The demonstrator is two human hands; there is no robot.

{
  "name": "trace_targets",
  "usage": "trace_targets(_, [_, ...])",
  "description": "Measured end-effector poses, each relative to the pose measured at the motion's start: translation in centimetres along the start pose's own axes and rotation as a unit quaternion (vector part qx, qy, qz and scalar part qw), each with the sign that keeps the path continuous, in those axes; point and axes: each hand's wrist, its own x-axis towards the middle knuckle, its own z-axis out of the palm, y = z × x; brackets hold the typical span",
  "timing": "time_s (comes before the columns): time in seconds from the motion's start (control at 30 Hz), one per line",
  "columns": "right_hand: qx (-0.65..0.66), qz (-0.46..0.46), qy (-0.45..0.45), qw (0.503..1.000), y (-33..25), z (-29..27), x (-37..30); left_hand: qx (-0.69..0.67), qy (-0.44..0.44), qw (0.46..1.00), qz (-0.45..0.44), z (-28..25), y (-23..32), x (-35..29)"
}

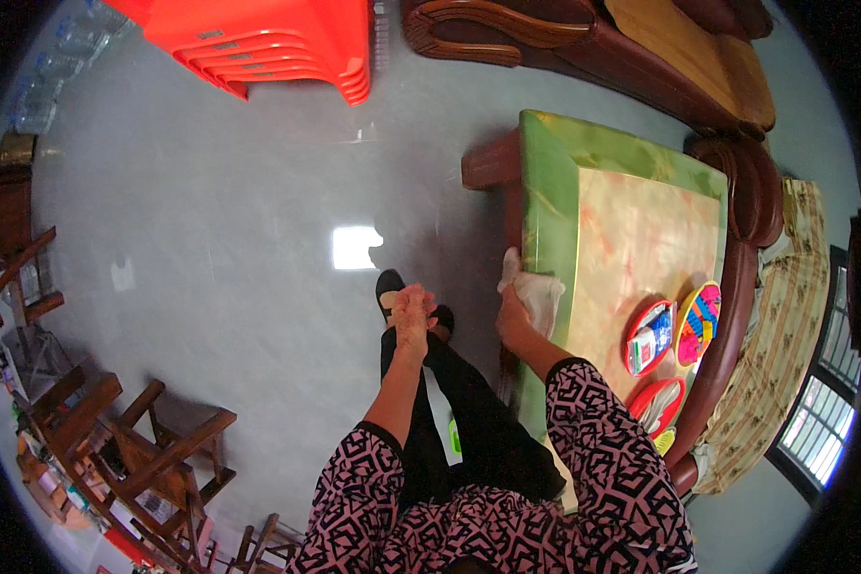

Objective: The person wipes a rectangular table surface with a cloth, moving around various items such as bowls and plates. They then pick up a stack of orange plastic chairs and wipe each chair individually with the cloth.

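My right hand [514,320] grips a white cloth [543,298] at the green edge of a low table [551,206]. Part of the cloth lies over the table's rim, and another bit sticks up along its side. My left hand [411,320] hangs in front of my legs, away from the table. Its fingers are loosely curled in, and nothing shows in them. The table has a marbled, cream-coloured middle inside its green border.
Several baskets stand on the table's right side: a red one with packets [651,337], a yellow-rimmed one with colourful pieces [698,323], another red one [656,407]. Stacked red stools [268,43] stand ahead. A brown sofa [584,48] lies beyond, wooden chairs [153,450] to the left.
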Motion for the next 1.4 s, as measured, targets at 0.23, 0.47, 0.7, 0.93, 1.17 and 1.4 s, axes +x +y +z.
trace_targets(0.23, [0.273,-0.137,0.098,0.947,-7.2,2.0,-2.5,0.028,-0.004,1.000,-0.005,1.3,-1.2,-2.7])
trace_targets(0.47, [0.634,0.297,0.482,0.527,0.2,4.0,-8.3,0.017,-0.007,1.000,-0.009,3.3,-3.7,-3.4])
trace_targets(0.7, [0.414,0.433,0.521,0.609,-0.4,4.0,-4.0,0.085,-0.030,0.996,-0.028,6.0,-4.7,-3.3])
trace_targets(0.93, [0.467,0.447,0.507,0.571,5.0,3.7,-1.8,0.070,-0.023,0.997,-0.026,5.3,-4.2,-1.8])
trace_targets(1.17, [0.431,0.477,0.534,0.549,11.7,2.9,0.1,0.105,-0.018,0.994,0.000,6.0,-3.0,-1.0])
trace_targets(1.4, [0.420,0.523,0.509,0.539,19.6,4.0,3.0,0.093,-0.029,0.995,-0.032,6.0,-0.7,0.4])
